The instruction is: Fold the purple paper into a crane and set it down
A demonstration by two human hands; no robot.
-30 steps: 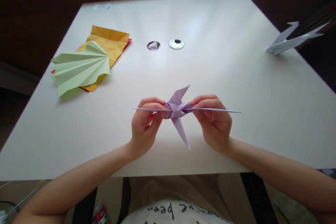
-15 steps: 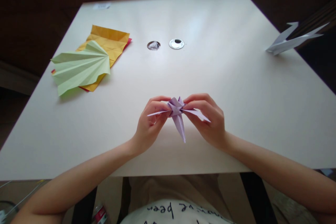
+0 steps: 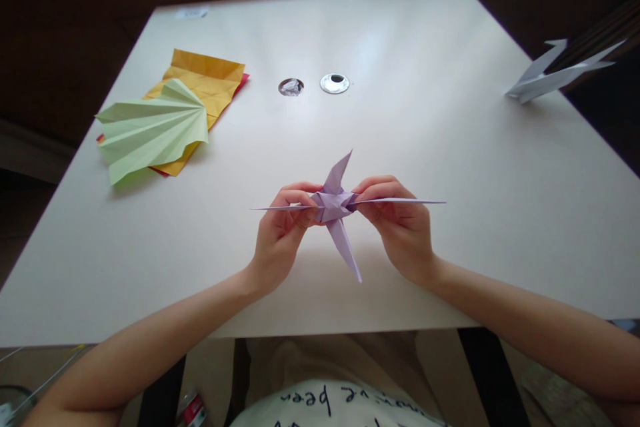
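Observation:
A folded purple origami crane (image 3: 335, 205) is held up between my hands, over the near part of the white table (image 3: 440, 133). My left hand (image 3: 283, 227) pinches its left side between thumb and fingers. On the opposite side, my right hand (image 3: 400, 220) has the same kind of pinch. Two thin points stick out sideways past my hands, one to each side. One pointed flap rises away from me and another hangs toward me. The middle of the folded paper looks flattened and spread. My fingertips partly hide where the side points join it.
At the left lie a pleated light green paper (image 3: 160, 130), a creased yellow paper (image 3: 215, 77) and a red sheet's edge beneath. A white paper crane (image 3: 550, 80) stands at the right edge. Two round holes, one with a metal ring (image 3: 335, 84), sit in the tabletop farther back.
My hands have drawn slightly apart. The crane's side points now stretch straighter and longer outward, its far flap stands up, and its middle has widened.

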